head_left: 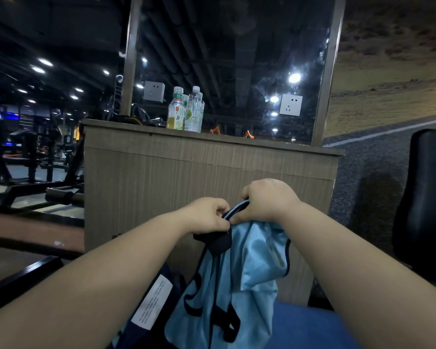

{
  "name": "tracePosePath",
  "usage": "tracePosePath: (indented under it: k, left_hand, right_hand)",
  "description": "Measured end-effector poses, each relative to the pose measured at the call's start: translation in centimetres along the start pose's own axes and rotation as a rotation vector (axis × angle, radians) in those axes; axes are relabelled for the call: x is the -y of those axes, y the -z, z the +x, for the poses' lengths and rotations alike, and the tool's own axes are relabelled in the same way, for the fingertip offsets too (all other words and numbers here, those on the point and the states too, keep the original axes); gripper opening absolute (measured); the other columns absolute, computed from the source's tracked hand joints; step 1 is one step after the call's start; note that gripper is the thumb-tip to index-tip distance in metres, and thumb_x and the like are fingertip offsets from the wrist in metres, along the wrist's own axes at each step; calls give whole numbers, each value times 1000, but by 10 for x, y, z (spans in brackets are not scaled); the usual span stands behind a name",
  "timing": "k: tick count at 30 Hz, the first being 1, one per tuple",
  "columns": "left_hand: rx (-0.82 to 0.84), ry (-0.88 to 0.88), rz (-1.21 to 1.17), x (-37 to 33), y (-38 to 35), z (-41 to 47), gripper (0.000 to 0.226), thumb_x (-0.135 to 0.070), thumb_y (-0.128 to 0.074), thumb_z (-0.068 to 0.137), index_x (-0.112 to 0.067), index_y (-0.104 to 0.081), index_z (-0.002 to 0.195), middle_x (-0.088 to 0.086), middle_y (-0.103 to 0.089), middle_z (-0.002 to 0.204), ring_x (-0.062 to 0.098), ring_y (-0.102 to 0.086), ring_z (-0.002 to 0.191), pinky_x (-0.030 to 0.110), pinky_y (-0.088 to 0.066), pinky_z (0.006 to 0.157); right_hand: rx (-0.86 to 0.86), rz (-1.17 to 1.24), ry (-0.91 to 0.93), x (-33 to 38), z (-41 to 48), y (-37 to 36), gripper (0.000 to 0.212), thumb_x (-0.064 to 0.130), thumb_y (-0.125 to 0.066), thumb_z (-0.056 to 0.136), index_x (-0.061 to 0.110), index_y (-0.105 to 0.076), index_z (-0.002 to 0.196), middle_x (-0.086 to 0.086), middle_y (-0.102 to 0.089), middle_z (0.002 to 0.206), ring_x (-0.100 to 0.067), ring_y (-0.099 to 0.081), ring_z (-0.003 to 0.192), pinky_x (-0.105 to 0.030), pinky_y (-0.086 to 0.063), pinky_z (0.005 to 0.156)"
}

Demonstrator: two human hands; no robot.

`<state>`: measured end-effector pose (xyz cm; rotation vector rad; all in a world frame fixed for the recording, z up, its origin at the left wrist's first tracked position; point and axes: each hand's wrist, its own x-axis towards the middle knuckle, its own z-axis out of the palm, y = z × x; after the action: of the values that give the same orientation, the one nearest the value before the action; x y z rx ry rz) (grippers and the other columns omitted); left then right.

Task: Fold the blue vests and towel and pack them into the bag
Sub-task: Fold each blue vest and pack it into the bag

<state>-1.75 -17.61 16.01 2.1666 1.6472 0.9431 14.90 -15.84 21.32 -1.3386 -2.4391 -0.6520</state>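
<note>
A light blue vest [252,268] with dark trim hangs in front of me, lifted by its top edge. My left hand [207,215] pinches the dark strap at the top of the vest. Close beside it, my right hand [267,200] grips the same banded edge with curled fingers. Below the vest lies dark navy fabric with a white label [152,302]; I cannot tell if it is the bag. A blue surface [310,326] shows at the bottom right, partly hidden by my right arm.
A wooden counter [212,167] stands right ahead, carrying drink bottles [185,110] under a mirror with a wall socket [291,105]. A black chair [428,197] is at the right. Gym machines [33,159] fill the left; a dark table edge [23,275] is near my left arm.
</note>
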Motion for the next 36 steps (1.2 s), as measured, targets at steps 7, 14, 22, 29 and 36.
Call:
tracePosePath:
  k: [7,14,22,29,36]
  left_hand:
    - [-69,-18,-259,7,-18,-3,64,-36,-84,73,-28,-46,125,-8,-61,117,7,-59,105,24,-48,93]
    - [-407,31,-115,0,-41,-1,78,-33,-80,69,-32,-36,133,-7,-44,123,13,-50,108,35,-48,90]
    - [-546,40,-114,8,-42,-3,80,-32,-77,75,-31,-29,139,-9,-35,138,13,-47,113,28,-40,83]
    - [-560,-13,-6,15,-69,-7,90,-29,-73,82,-43,-6,140,-6,-25,147,21,-56,103,37,-50,80]
    - [-496,113,-317,28,-62,2,63,-6,-63,83,-25,-29,131,-5,-55,103,12,-61,87,23,-47,69]
  right_hand:
    - [-106,-102,-55,-2,0,7,57,81,-57,70,25,-52,65,8,-55,70,-14,-55,75,-30,-42,60]
    - [-136,-61,-91,5,1,7,57,76,-54,78,21,-52,63,7,-53,66,-14,-56,69,-30,-45,58]
    - [-129,-46,-129,-2,2,10,61,81,-53,75,21,-57,67,6,-60,69,-13,-58,68,-29,-46,56]
    - [-122,-16,-103,6,3,8,60,78,-55,76,19,-54,64,5,-58,68,-15,-58,69,-29,-44,57]
    - [-119,-26,-135,-3,-1,7,56,78,-53,79,22,-56,71,5,-60,76,-17,-59,76,-32,-51,64]
